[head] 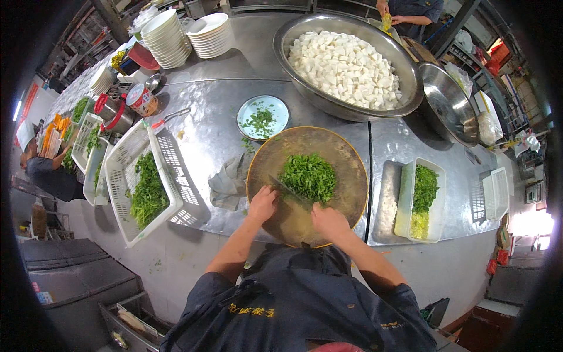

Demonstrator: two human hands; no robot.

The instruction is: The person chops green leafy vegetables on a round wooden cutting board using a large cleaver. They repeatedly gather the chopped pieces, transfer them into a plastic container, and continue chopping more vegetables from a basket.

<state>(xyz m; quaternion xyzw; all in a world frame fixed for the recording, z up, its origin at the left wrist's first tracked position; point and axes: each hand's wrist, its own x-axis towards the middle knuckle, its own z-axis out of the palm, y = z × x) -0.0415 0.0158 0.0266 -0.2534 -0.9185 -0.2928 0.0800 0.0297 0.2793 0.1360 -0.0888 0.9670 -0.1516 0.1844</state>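
A heap of chopped green herbs (308,177) lies on a round, worn chopping board (345,152) in front of me. The blade of a kitchen knife (292,192) slants along the near left side of the heap. My right hand (329,222) is closed around the handle end, which the fingers hide. At the blade's far left end, my left hand (264,204) has its fingers bent down by the metal; whether they press on it is unclear. A crumpled grey cloth (229,181) lies against the board's left edge. Behind the board, a pale blue plate (243,115) carries scattered chopped leaves.
Left stands a white perforated basket (115,193) of leafy herbs. A large steel basin (281,55) of white cubes fills the back right. On the right is a plastic container (403,200) with chopped greens. Plate stacks (166,39) stand behind. Two other people work nearby.
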